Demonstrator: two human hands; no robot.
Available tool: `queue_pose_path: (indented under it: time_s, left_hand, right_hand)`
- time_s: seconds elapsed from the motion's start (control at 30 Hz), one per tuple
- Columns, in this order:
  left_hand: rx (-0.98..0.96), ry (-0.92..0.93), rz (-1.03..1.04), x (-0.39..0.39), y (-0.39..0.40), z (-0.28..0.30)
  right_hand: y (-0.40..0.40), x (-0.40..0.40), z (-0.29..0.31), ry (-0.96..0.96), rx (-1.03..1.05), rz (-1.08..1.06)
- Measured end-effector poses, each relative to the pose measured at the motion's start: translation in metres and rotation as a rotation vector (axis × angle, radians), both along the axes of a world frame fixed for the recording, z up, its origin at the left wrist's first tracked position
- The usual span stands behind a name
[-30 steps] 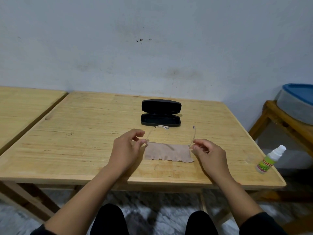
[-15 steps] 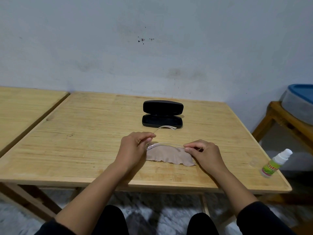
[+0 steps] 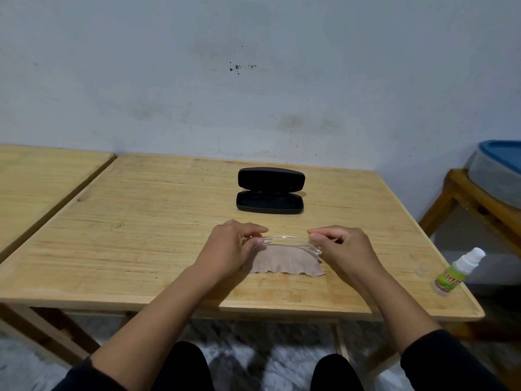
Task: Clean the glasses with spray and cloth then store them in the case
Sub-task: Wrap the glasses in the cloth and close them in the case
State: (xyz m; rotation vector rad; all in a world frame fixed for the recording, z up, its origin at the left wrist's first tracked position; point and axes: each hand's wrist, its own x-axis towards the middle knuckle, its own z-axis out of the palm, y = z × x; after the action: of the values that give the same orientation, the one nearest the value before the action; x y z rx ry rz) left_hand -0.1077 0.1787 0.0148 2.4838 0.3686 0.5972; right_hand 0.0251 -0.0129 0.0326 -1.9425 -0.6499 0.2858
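Clear-framed glasses sit folded between my two hands, just above a brown cloth that lies flat on the wooden table. My left hand pinches the frame's left end. At the right end, my right hand pinches the frame. A black glasses case stands open behind them, its lid up and the tray empty. The spray bottle, with a white nozzle and green label, stands near the table's right front corner.
A second wooden table adjoins on the left. At the right stands a wooden stool with a grey tub and blue lid. A plain wall runs behind. My knees show below the table's front edge.
Both temples of the glasses have been folded in, first the right one, then the left. My hands moved closer together and slightly forward over the cloth.
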Motion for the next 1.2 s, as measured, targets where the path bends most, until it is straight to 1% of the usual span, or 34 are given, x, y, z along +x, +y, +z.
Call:
queue_pose_path:
  time_s: [0.17, 0.27, 0.37, 0.43, 0.57, 0.87, 1.0, 1.2]
  left_hand:
    - [-0.005, -0.037, 0.053, -0.007, -0.006, -0.003]
    - [0.022, -0.075, 0.041, -0.009, -0.005, -0.005]
    - [-0.029, -0.072, 0.052, -0.01, -0.004, -0.005]
    - [-0.062, -0.049, 0.06, -0.01, -0.004, -0.004]
    - [-0.053, -0.025, 0.063, -0.007, -0.004, -0.004]
    - [-0.054, -0.035, 0.083, 0.006, 0.003, -0.004]
    - [0.001, -0.131, 0.059, 0.022, 0.016, 0.009]
    - [0.041, -0.347, 0.087, 0.062, 0.047, 0.02]
  right_hand:
    - [0.001, -0.006, 0.003, -0.138, -0.174, 0.074]
    - [0.0, -0.004, -0.002, -0.196, -0.208, 0.064]
    - [0.001, -0.004, -0.006, -0.244, -0.234, 0.072]
    - [0.002, -0.003, -0.008, -0.252, -0.237, 0.082]
    - [0.004, 0.0, -0.008, -0.252, -0.272, 0.134]
    - [0.018, 0.008, -0.004, -0.296, -0.292, 0.105]
    - [0.029, 0.02, 0.006, -0.307, -0.194, 0.047]
    - [0.063, 0.057, 0.022, -0.509, -0.097, 0.036]
